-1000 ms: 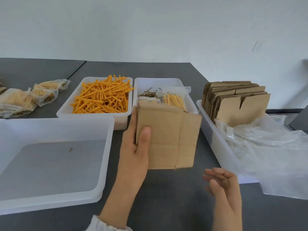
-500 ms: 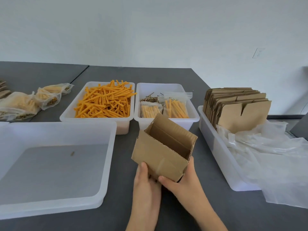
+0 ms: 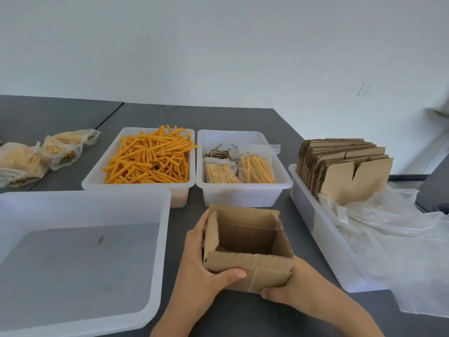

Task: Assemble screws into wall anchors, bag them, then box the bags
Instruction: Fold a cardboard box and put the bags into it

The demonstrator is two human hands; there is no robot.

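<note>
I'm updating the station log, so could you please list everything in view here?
cardboard box: one, brown, open-topped, on the table, front centre
loose wall anchors: many, orange, in the middle-left tub
screws: a small pile, dark, back of the middle-right tub
bagged anchors: two bags, same tub
flat cartons: a stack, brown, right tub
plastic bags: a heap, clear, right
large tub: one, translucent, left
filled bags: several, far left
table: grey
left hand: grips the box's left side
right hand: holds its front right corner
</note>
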